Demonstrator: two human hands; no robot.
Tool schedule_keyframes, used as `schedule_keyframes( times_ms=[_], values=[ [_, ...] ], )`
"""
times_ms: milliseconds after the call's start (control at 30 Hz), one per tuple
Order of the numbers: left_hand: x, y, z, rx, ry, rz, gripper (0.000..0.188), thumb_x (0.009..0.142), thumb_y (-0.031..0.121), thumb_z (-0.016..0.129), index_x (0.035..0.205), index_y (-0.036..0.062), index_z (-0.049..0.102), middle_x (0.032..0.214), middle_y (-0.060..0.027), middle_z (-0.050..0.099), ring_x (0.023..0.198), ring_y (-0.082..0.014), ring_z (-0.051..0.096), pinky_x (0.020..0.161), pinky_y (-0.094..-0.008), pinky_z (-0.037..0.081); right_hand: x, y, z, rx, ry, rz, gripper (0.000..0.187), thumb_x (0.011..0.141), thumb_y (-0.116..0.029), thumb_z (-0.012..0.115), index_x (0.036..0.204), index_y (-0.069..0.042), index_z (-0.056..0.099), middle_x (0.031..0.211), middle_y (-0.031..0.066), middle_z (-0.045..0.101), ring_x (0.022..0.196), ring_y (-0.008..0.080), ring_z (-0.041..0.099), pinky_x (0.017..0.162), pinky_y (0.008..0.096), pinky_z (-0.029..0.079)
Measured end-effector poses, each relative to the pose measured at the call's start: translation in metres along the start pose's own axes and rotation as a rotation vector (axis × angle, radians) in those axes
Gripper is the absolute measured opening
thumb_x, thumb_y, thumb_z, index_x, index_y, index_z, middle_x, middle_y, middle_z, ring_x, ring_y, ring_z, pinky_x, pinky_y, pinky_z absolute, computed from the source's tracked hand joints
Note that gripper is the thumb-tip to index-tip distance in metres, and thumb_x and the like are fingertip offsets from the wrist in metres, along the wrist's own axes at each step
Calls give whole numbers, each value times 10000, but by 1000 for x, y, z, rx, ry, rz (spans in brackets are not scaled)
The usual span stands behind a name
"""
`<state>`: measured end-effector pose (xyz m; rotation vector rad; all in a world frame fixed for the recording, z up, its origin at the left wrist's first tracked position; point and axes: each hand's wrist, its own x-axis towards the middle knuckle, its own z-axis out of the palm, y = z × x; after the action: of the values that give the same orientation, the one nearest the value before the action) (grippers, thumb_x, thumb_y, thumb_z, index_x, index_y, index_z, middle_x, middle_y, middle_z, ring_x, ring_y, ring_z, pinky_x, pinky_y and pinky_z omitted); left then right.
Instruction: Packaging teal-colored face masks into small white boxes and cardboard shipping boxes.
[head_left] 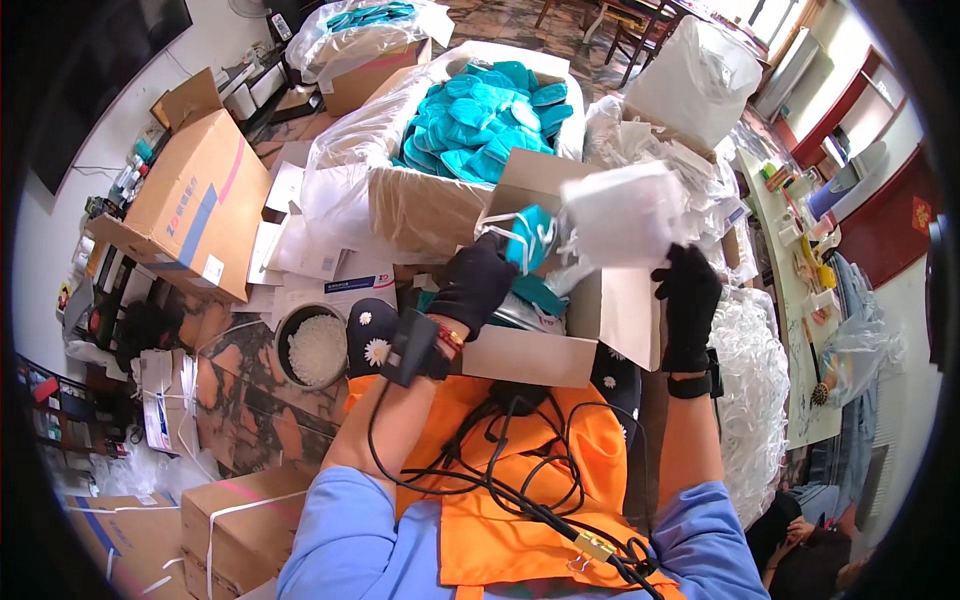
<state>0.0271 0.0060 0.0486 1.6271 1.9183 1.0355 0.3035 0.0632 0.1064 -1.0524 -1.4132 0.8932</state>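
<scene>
While my left hand [478, 284] grips the light-looking, domed teal fabric mask [532, 236] mid-frame, its edge seems safest; whether my right hand [690, 305] grips, I cannot tell.

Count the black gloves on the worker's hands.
2: one glove on the left hand, which holds a teal mask, and one on the right hand, near a blurred white bundle.

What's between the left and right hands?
Head view: the open cardboard box, plus a teal mask at the left hand and a blurred white bag by the right hand.
</scene>
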Motion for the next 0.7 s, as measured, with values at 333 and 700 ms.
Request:
schedule_keyframes(
  times_ms=[333, 700],
  values=[
    [3, -16, 4, 190, -102, 109, 395, 798, 183, 636, 1146, 7, 571, 969, -228, 648, 917, -381, 625, 798, -464, 491, 6, 18, -5, -167, -166, 27, 217, 891, -38, 514, 1061, -7, 645, 913, 58, 680, 581, 90, 593, 437, 210, 401],
    [46, 2, 33, -407, -99, 229, 413, 874, 174, 617, 1238, 15, 501, 1235, -190, 559, 1093, -254, 579, 898, -363, 466, 10, -3, -22, -9, -152, 201, 203, 924, -222, 589, 973, -29, 628, 749, 12, 620, 572, 94, 594, 466, 219, 416]
  ],
)
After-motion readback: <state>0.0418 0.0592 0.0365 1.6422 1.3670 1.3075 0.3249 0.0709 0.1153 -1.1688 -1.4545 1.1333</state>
